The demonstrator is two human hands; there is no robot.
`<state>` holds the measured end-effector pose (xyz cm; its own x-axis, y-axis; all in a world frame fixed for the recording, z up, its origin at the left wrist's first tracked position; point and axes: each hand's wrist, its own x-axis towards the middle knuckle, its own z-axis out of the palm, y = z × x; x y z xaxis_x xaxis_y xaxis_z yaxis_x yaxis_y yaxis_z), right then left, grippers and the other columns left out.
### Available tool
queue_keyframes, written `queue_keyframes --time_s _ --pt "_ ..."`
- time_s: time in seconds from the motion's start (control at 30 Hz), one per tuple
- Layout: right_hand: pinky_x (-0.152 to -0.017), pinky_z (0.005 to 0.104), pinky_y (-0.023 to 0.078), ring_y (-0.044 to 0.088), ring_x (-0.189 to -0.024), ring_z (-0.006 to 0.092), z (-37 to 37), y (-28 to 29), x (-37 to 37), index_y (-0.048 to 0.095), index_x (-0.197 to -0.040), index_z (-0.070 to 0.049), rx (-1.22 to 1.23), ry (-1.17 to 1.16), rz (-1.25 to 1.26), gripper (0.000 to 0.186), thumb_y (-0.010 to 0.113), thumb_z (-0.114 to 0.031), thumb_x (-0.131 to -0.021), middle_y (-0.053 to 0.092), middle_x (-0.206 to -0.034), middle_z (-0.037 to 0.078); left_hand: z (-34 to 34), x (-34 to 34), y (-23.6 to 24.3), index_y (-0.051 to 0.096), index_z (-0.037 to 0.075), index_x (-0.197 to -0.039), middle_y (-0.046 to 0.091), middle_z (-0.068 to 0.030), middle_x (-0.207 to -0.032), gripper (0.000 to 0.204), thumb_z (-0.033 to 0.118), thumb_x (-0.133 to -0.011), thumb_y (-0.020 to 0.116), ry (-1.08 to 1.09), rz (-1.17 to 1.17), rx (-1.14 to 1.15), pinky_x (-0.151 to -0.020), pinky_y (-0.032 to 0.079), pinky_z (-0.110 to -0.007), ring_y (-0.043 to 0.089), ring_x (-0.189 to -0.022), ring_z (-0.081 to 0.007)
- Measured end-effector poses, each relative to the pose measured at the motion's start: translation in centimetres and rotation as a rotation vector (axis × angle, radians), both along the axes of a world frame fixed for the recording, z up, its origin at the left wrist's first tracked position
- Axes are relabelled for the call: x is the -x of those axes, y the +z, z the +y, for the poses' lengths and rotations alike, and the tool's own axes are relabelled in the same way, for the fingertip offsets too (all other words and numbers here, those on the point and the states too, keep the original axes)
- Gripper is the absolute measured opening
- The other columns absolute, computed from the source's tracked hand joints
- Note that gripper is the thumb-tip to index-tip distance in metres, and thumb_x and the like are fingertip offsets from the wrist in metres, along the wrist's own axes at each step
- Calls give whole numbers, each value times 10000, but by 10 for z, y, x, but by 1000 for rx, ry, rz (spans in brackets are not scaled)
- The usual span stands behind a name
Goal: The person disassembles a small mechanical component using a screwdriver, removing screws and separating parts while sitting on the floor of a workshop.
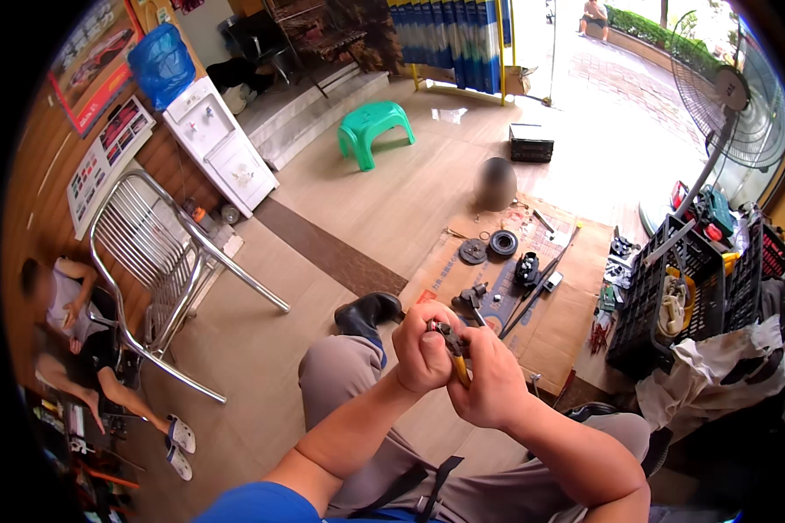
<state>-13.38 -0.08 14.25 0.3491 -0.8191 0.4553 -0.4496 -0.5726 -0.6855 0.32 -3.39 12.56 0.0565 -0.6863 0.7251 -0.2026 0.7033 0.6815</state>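
Note:
Both hands are together in front of my knees. Between them is a pair of pliers (460, 368) with yellow handles and a dark metal head. My right hand (490, 376) closes around the pliers from the right. My left hand (420, 350) is closed too, its fingers pinched at the dark jaws around a small dark piece whose kind I cannot make out. Just beyond my hands, a dark metal part with a shaft (471, 298) lies on a flattened cardboard sheet (560, 336). Also on the sheet are a grey disc (473, 252), a black ring (503, 243) and a black housing (527, 269).
Black crates (672, 301) with tools and a cloth (715, 366) stand at the right, by a standing fan (731, 87). A green stool (375, 122) and black box (531, 143) are farther off. Left are a metal bench (153, 253), water dispenser (218, 144) and seated person (83, 322).

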Motion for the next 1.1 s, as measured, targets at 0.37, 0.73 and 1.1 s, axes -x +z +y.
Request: queue_keyframes --time_s 0.37,0.73,1.1 --pt "-716 430 480 568 -831 369 -3 11 -7 510 -1133 10 30 16 -47 474 662 -80 -693 539 -903 186 -12 -6 -3 484 4 -928 587 -131 -686 403 376 -1048 383 49 45 77 -527 444 -295 554 -565 -195" --pt "-716 431 487 576 -832 361 -1 19 -6 507 -1141 -2 9 -12 -45 477 677 -104 -708 547 -906 181 -9 -2 5 403 42 -888 472 -91 -683 460 468 -1047 338 30 127 0 -506 453 -314 491 -538 -181" --pt "-729 435 495 578 -846 366 1 21 -7 482 -1149 -1 4 -36 -11 506 690 -114 -702 545 -913 185 -9 0 5 399 49 -882 469 -87 -679 441 448 -1052 324 31 138 -16 -515 455 -324 485 -549 -180"
